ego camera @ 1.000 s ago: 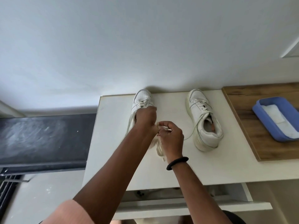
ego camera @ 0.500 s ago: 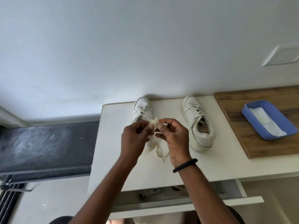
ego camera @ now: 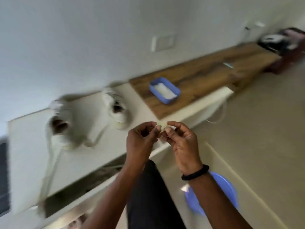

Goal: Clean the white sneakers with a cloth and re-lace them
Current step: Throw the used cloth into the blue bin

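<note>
Two white sneakers stand on the white table (ego camera: 29,146), both blurred by camera motion. The left sneaker (ego camera: 64,128) has a loose lace (ego camera: 94,141) trailing off toward the right. The right sneaker (ego camera: 117,109) sits further back. In front of the table's corner, my left hand (ego camera: 142,139) and my right hand (ego camera: 181,141) pinch a small pale bunched piece (ego camera: 162,125), lace or cloth, between their fingertips. My right wrist wears a black band.
A blue tray (ego camera: 165,91) with a white cloth in it rests on the wooden counter (ego camera: 214,71) to the right. A blue basin (ego camera: 221,192) stands on the floor under my right forearm. An open drawer (ego camera: 79,190) juts out below the table. Dark items sit far right.
The view swung right and tilted. My hands came away from the left sneaker toward the table's corner, still pinching the pale piece between them.
</note>
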The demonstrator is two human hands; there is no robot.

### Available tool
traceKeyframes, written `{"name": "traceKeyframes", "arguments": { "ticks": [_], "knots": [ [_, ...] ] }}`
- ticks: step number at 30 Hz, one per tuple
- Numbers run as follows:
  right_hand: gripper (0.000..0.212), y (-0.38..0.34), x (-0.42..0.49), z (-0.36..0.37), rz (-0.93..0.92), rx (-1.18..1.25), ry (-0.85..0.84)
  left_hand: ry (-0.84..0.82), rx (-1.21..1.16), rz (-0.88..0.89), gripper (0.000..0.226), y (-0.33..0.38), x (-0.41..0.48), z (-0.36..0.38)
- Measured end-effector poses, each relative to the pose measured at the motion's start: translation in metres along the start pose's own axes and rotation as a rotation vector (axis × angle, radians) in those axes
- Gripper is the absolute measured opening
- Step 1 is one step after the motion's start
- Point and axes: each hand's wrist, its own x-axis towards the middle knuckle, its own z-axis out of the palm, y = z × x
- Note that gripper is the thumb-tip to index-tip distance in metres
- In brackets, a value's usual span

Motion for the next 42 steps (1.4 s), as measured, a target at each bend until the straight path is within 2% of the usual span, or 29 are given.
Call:
{"name": "traceKeyframes", "arguments": {
  "ticks": [6, 12, 26, 32, 36, 40, 42],
  "knots": [
    [0.016, -0.038, -0.067, -0.165, -0.048, -0.02, 0.353, -0.414, 0.074, -0.063, 0.014, -0.035, -0.064, 0.149],
    [0.015, -0.03, -0.122, -0.253, 0.007, -0.074, 0.532, -0.59, 0.241, -0.168, 0.014, -0.069, -0.113, 0.213],
    [0.013, 0.007, -0.115, -0.291, 0.051, 0.028, 0.626, -0.572, 0.475, -0.219, 0.017, -0.102, -0.11, 0.245],
    [0.012, 0.043, -0.103, -0.304, 0.125, -0.149, 0.68, -0.577, 0.656, -0.18, 0.009, -0.125, -0.099, 0.244],
    [0.01, 0.065, -0.097, -0.314, 0.164, -0.267, 0.686, -0.582, 0.87, -0.144, 0.037, -0.143, -0.093, 0.235],
    [0.016, 0.088, -0.091, -0.325, 0.257, -0.518, 0.679, -0.557, 0.974, -0.171, 0.046, -0.152, -0.087, 0.221],
    [0.026, 0.099, -0.091, -0.331, 0.331, -0.637, 0.635, -0.562, 0.999, -0.174, 0.046, -0.151, -0.083, 0.217]
  ]
}}
